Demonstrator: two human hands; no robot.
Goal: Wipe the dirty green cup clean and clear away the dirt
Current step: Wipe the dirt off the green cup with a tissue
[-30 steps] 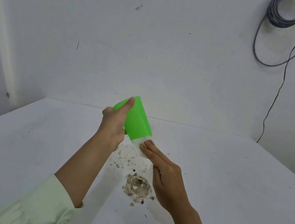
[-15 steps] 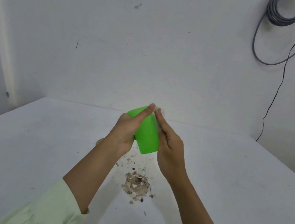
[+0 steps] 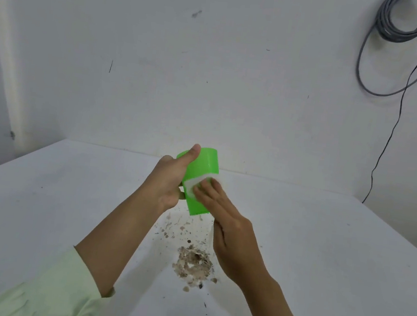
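My left hand (image 3: pixel 170 179) grips the bright green cup (image 3: pixel 205 166) above the white table, thumb lying along its side. The cup is tilted, its narrow end pointing down toward me. A small white wipe (image 3: pixel 190 185) lies flat against the cup's side, pressed there by the straight fingers of my right hand (image 3: pixel 228 227). Directly below the cup a pile of brown and grey dirt (image 3: pixel 194 264) sits on the table, with loose crumbs (image 3: pixel 177 228) scattered just beyond it.
The white table (image 3: pixel 320 261) runs back to a white wall; its right edge slants down at the far right. A coil of grey cable (image 3: pixel 405 21) hangs on the wall at the upper right, with a thin black wire (image 3: pixel 385 149) dropping behind the table.
The right hand has slid down the cup's side from near its upper end to its middle, and the white wipe now shows under the fingers. The cup has shifted slightly.
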